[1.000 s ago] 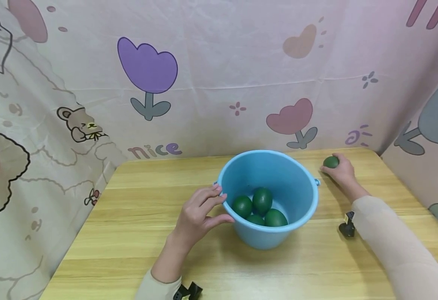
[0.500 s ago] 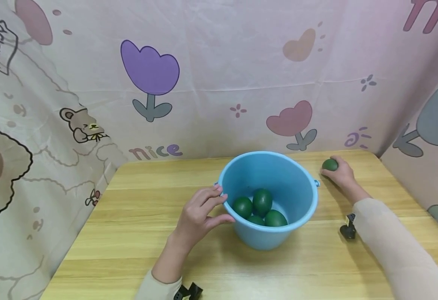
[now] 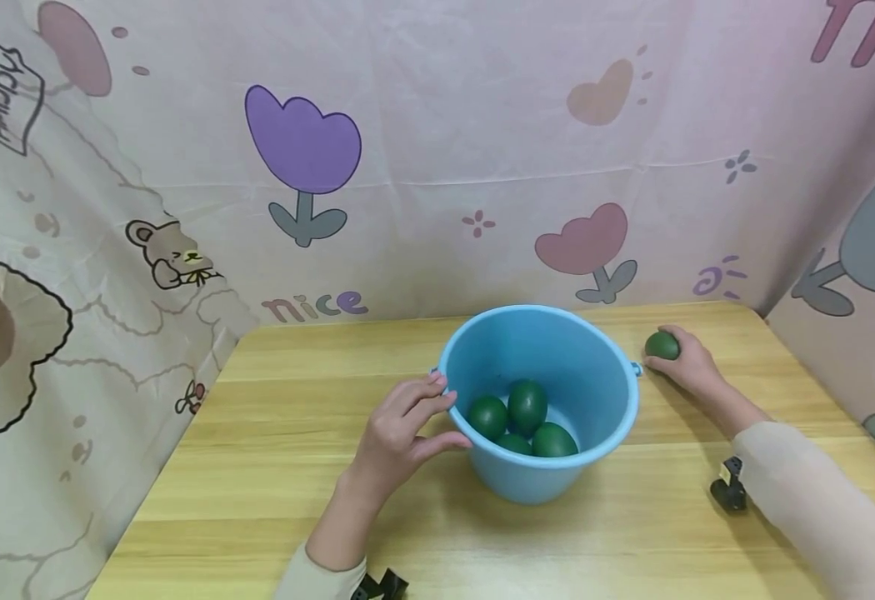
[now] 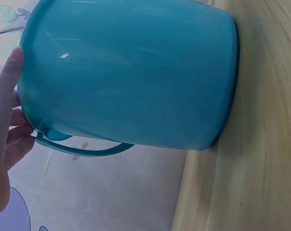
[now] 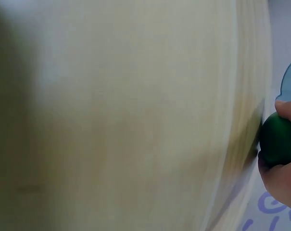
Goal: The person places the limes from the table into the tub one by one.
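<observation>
A light blue bucket (image 3: 531,483) stands upright on the table, with several dark green, smooth, avocado-like fruits (image 3: 527,407) lying at its bottom. My left hand (image 3: 396,429) holds the bucket's left rim, the thumb on the near side and the fingertips further back along the edge. In the left wrist view, the bucket's handle (image 4: 87,152) hangs down beside those fingers. To the right of the bucket, my right hand (image 3: 687,362) grips another dark green avocado-like fruit (image 3: 661,345) between thumb and fingers. The right wrist view shows this fruit (image 5: 280,139) at its right edge, partly covered by the hand.
The wooden table (image 3: 272,467) ends at a patterned cloth (image 3: 422,125) hanging behind it and along both sides. The bucket's right handle lug (image 3: 636,367) juts out towards my right hand. A small black camera (image 3: 730,486) sits at my right wrist.
My right hand, gripping the green fruit, has come slightly nearer to me from the table's back edge. The left hand and the bucket keep their places; the head view has shifted a little.
</observation>
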`<state>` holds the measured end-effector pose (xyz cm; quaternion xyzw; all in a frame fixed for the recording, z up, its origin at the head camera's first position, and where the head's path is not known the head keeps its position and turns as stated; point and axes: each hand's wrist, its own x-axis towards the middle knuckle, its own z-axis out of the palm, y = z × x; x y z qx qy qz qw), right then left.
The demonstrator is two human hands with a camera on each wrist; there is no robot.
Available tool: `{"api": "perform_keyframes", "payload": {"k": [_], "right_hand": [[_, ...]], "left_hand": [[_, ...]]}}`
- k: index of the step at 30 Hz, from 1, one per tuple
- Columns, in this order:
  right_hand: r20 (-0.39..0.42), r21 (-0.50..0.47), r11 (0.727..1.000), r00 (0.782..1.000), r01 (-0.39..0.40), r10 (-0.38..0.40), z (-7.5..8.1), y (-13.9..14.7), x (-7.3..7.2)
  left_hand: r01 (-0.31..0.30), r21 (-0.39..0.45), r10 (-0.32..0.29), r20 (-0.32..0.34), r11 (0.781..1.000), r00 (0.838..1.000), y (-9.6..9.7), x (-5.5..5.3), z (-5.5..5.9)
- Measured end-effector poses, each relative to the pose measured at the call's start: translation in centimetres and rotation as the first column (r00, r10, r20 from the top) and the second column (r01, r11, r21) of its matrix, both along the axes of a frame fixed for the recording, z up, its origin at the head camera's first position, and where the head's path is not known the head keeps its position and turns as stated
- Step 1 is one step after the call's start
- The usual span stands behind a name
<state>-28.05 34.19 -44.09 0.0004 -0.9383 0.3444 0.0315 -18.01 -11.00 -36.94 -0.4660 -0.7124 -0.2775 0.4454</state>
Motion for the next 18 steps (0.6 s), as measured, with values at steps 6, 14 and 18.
{"api": "perform_keyframes", "payload": {"k": [6, 14, 18], "right_hand": [[-0.021, 0.03, 0.999, 0.999, -0.044, 0.045, 0.2, -0.3, 1.0], [-0.016, 0.017, 0.998, 0.998, -0.062, 0.062, -0.1, -0.3, 1.6], [-0.024, 0.009, 0.998, 0.998, -0.065, 0.065, -0.1, -0.6, 2.1]], "left_hand": [[0.002, 0.0, -0.002, 0.007, 1.0, 1.0, 0.0, -0.1, -0.1], [-0.003, 0.001, 0.003, 0.014, 1.0, 1.0, 0.0, 0.0, -0.1], [0.001, 0.001, -0.001, 0.017, 1.0, 1.0, 0.1, 0.0, 0.0]]}}
